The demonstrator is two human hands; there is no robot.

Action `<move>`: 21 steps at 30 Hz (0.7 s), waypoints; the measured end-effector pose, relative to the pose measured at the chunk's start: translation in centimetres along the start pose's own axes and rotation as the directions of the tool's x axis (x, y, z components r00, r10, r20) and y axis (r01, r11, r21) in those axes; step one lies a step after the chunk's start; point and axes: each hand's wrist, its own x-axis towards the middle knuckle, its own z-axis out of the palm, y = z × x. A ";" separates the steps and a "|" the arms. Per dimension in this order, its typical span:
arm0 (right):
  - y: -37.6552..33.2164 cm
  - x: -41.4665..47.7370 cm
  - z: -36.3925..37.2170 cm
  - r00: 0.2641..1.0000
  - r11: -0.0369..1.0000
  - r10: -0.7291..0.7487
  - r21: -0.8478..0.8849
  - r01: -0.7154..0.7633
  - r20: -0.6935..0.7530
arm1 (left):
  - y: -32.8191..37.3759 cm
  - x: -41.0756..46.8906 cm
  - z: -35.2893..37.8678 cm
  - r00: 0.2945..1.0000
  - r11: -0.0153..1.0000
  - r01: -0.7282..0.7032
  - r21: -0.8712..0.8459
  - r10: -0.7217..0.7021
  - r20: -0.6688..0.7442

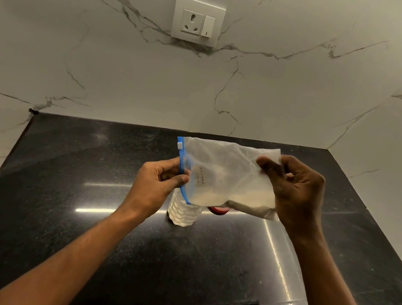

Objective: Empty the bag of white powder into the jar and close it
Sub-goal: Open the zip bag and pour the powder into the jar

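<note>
While both arms reach out over the black worktop (84, 186), the bag (225, 172) is held up sideways, long way left to right, with its blue zip end tipped down at the left. The left hand (155, 187) has its grip pinched on the zip edge. The right hand (298, 194) has its grip clamped on the bag's other end. Some white powder (240, 198) sits low in the bag. Under the zip corner stands the jar (183, 213), with powder inside. The red lid (218, 210) lies just beside it.
</note>
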 end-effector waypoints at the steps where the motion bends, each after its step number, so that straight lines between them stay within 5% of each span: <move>1: -0.1 0.1 0.0 1.000 1.000 -0.001 0.002 0.001 0.004 | 0.0 0.0 0.0 1.000 1.000 -0.002 -0.005 0.002 0.000; 21: -0.7 0.4 -0.2 1.000 0.999 -0.006 0.031 0.006 -0.006 | -0.2 0.2 0.2 1.000 1.000 0.006 -0.031 -0.006 0.004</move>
